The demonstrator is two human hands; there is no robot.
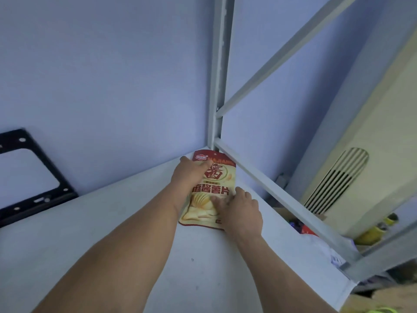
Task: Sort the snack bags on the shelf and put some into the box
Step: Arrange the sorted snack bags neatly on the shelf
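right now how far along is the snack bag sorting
Done: cannot tell; no finished sorting shows. In hand: one potato chip bag lies flat on the shelf board, left hand gripping its top, right hand pressing its lower edge. Left: boxing it; no box is clearly identifiable.

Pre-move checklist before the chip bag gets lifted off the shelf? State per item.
1. Left hand on the bag's top edge: ok, fingers curl over it.
2. Right hand on the chip bag: ok, fingers lie flat on its lower part.
3. Bag lies flat on the shelf board: ok.
4. Bag free of the shelf post: cannot tell, its top corner sits right at the post's foot.
5. Box in view: cannot tell, only a cardboard edge shows below the rail.
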